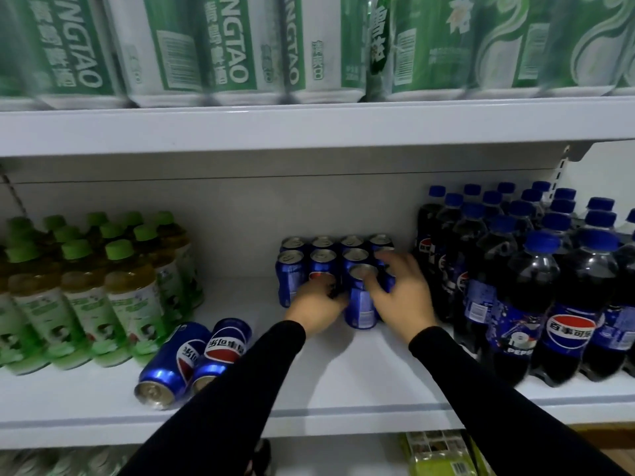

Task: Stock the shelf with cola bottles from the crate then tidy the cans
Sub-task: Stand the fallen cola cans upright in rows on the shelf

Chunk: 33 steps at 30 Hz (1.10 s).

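Observation:
Several blue cola cans stand upright in rows at the back middle of the white shelf. One upright can stands in front of the rows, between my hands. My left hand rests against its left side, fingers curled around it. My right hand touches its top and right side with fingers spread. Two more cola cans lie on their sides near the shelf's front left. Several cola bottles with blue caps stand packed at the right.
Green-capped tea bottles fill the shelf's left end. Green and white beer packs sit on the shelf above. A yellow-green package shows on the lower shelf. Bare shelf surface lies in front of the upright cans.

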Motion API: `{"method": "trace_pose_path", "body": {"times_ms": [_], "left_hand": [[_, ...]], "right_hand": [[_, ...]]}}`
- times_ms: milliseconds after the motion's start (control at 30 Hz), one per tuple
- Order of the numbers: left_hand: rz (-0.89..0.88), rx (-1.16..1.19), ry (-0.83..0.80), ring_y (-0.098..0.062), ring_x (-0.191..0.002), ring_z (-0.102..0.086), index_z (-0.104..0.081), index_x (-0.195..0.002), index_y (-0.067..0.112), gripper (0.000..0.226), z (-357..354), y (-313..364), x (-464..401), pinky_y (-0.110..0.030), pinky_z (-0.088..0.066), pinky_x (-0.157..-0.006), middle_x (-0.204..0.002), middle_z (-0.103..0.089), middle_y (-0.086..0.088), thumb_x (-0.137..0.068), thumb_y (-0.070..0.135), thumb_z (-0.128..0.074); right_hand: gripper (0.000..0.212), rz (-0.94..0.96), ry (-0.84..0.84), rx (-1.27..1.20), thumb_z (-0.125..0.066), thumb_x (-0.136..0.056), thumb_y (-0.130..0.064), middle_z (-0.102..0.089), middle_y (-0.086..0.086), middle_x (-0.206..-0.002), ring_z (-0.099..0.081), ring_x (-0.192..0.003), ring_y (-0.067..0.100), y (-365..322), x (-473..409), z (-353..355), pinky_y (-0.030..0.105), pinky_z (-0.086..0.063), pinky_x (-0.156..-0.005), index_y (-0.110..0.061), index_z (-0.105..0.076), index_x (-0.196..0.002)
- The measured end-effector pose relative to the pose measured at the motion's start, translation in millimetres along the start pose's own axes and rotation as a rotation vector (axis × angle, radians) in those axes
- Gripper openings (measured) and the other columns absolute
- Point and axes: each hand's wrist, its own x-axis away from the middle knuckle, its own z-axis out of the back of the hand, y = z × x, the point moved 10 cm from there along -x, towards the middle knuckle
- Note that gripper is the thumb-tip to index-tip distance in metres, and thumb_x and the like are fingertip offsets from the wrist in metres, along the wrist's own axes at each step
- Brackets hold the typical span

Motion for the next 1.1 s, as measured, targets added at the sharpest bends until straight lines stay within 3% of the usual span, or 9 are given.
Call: {"method": "trace_pose_path", "body": {"times_ms": [100,233,367,433,500,667,767,967,1100], "left_hand": [[0.025,-0.153,0.099,-0.033,-0.090,-0.063,-0.057,-0.076,0.016,0.013,55.8,-6.2,13.4,-0.031,-0.042,-0.064,-0.092,-0.069,-0.011,-0.088,0.016,-0.053],[0.119,-0.344,0.214,-0.034,-0.107,-0.060,-0.064,-0.109,0.008,0.026,119.5,-46.1,47.0,-0.031,-0.046,-0.081,-0.115,-0.066,-0.015,-0.090,0.023,-0.056],[0.312,-0.443,0.231,-0.036,-0.107,-0.062,-0.066,-0.110,0.009,0.032,163.4,-101.8,85.8,-0.036,-0.050,-0.084,-0.114,-0.068,-0.018,-0.085,0.029,-0.060],[0.406,-0.504,0.188,-0.034,-0.108,-0.061,-0.062,-0.115,0.012,0.040,172.3,-119.7,99.5,-0.035,-0.049,-0.085,-0.118,-0.066,-0.017,-0.083,0.035,-0.061],[0.495,-0.519,0.108,-0.030,-0.112,-0.059,-0.056,-0.125,0.013,0.051,170.7,-136.9,110.7,-0.032,-0.048,-0.088,-0.124,-0.062,-0.012,-0.081,0.039,-0.064],[0.599,-0.463,-0.036,-0.027,-0.112,-0.059,-0.041,-0.138,0.015,0.076,148.6,-160.5,122.3,-0.036,-0.052,-0.093,-0.128,-0.059,-0.008,-0.072,0.030,-0.077],[0.560,-0.519,-0.038,-0.026,-0.108,-0.060,-0.044,-0.133,0.016,0.072,144.8,-153.0,115.6,-0.034,-0.053,-0.088,-0.123,-0.060,-0.008,-0.070,0.027,-0.077],[0.448,-0.497,-0.034,-0.022,-0.091,-0.062,-0.059,-0.113,0.018,0.048,134.2,-123.5,89.1,-0.030,-0.052,-0.072,-0.104,-0.066,-0.004,-0.070,0.031,-0.076],[0.332,-0.545,0.009,-0.024,-0.088,-0.062,-0.062,-0.111,0.014,0.043,130.5,-96.4,69.0,-0.031,-0.054,-0.069,-0.101,-0.064,-0.006,-0.074,0.033,-0.072]], "right_hand": [[0.025,0.078,-0.254,-0.067,-0.068,-0.082,-0.030,-0.066,0.005,-0.099,-0.059,-0.096,0.018,-37.5,13.6,-56.7,0.019,-0.044,-0.085,-0.011,-0.071,-0.098],[0.044,0.100,-0.647,-0.156,-0.066,-0.084,-0.048,-0.057,0.002,-0.122,-0.055,-0.111,0.015,-78.3,57.2,-124.8,0.028,-0.046,-0.094,-0.019,-0.064,-0.118],[0.082,0.182,-1.011,-0.162,-0.069,-0.074,-0.066,-0.020,0.000,-0.157,-0.024,-0.143,0.018,-128.7,103.2,-176.8,0.033,-0.029,-0.114,-0.037,-0.037,-0.143],[0.096,0.264,-1.138,-0.085,-0.068,-0.068,-0.073,-0.004,-0.002,-0.161,-0.007,-0.148,0.022,-140.6,121.6,-194.8,0.042,-0.021,-0.119,-0.039,-0.027,-0.147],[0.099,0.329,-1.209,-0.006,-0.067,-0.068,-0.074,-0.002,0.000,-0.162,0.002,-0.149,0.025,-141.5,133.9,-207.3,0.047,-0.016,-0.120,-0.036,-0.027,-0.149],[0.064,0.342,-1.096,-0.035,-0.063,-0.083,-0.058,-0.027,0.003,-0.152,-0.026,-0.140,0.023,-137.9,121.9,-201.3,0.032,-0.029,-0.114,-0.032,-0.044,-0.138],[0.058,0.313,-1.081,-0.058,-0.058,-0.088,-0.055,-0.032,0.002,-0.151,-0.033,-0.137,0.019,-127.5,115.5,-192.1,0.032,-0.032,-0.113,-0.030,-0.045,-0.139],[0.037,-0.076,-0.880,-0.232,-0.047,-0.099,-0.041,-0.062,0.001,-0.126,-0.057,-0.114,0.017,-89.9,75.4,-163.1,0.026,-0.043,-0.095,-0.022,-0.057,-0.128],[0.036,-0.388,-0.761,-0.304,-0.045,-0.094,-0.048,-0.069,0.005,-0.111,-0.062,-0.103,0.022,-49.7,62.7,-152.1,0.043,-0.050,-0.096,-0.023,-0.065,-0.109]]}}
